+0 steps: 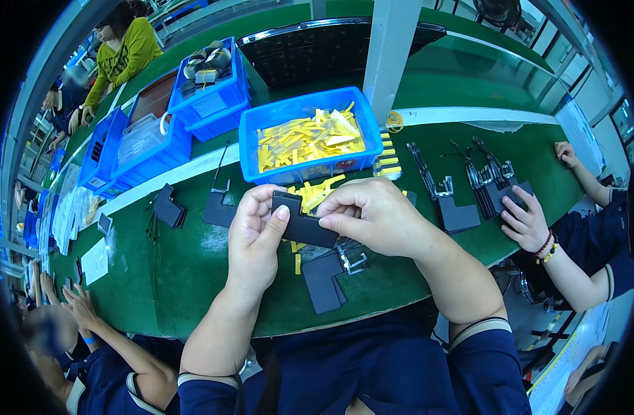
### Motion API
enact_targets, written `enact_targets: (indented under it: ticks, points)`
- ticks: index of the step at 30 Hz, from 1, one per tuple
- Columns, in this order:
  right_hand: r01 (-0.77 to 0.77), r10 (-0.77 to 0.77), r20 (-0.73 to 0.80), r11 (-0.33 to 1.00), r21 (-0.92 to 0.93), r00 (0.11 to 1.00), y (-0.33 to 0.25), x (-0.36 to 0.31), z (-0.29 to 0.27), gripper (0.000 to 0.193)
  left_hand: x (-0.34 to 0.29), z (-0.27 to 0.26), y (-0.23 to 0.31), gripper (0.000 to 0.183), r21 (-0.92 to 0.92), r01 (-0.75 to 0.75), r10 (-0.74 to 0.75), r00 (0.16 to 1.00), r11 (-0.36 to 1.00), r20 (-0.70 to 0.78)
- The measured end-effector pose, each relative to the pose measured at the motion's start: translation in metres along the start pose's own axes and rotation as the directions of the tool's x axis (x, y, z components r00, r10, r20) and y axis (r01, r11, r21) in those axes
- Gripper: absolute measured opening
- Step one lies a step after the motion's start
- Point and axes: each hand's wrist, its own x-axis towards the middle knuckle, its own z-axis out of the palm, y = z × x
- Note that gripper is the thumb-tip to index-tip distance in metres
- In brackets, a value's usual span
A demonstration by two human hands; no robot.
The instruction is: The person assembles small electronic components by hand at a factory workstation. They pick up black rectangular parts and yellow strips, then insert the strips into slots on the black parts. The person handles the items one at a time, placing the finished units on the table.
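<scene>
At the centre of the frame I had the black flat part (304, 225) lifted off the green worktop (192, 270), my left hand (256, 235) clamped on its left end with the thumb on top, my right hand (372, 213) pinching its right edge, so it sat steady between both grips. Yellow strips (315, 191) lay just behind it, spilled before the blue bin (306, 135), within easy reach. A co-worker's hand (526, 220) rested on black parts at right.
</scene>
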Motion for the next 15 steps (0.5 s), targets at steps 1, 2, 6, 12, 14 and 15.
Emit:
enact_targets:
  ticks: [1,2,6,12,14,15]
  points:
    - [0.016,-0.014,0.048,0.999,-0.049,0.999,0.0,-0.001,-0.003,0.014,0.0,0.0,-0.002,0.022,-0.017,0.015,-0.014,1.0,1.0,0.021]
    - [0.035,-0.03,0.06,0.997,-0.073,0.998,0.0,-0.003,-0.003,0.014,-0.001,0.001,-0.004,0.022,-0.032,0.011,-0.011,1.0,0.999,0.028]
    - [0.114,-0.11,0.03,0.974,-0.198,0.993,0.001,-0.011,-0.013,0.014,-0.003,0.007,-0.003,0.033,-0.016,0.046,-0.044,0.997,0.999,0.06]
    - [-0.169,0.128,-0.357,0.982,-0.085,0.925,0.037,-0.028,-0.104,0.014,-0.011,0.004,0.01,0.045,0.647,-0.145,-0.003,0.975,0.748,0.222]
    - [-0.341,0.206,-0.541,0.926,-0.162,0.816,0.055,-0.032,-0.141,0.012,-0.014,0.013,0.016,0.055,0.779,-0.276,-0.039,0.933,0.563,0.359]
    - [-0.414,0.229,-0.563,0.881,-0.226,0.794,0.066,-0.033,-0.154,0.013,-0.017,0.015,0.016,0.058,0.802,-0.362,-0.036,0.903,0.475,0.429]
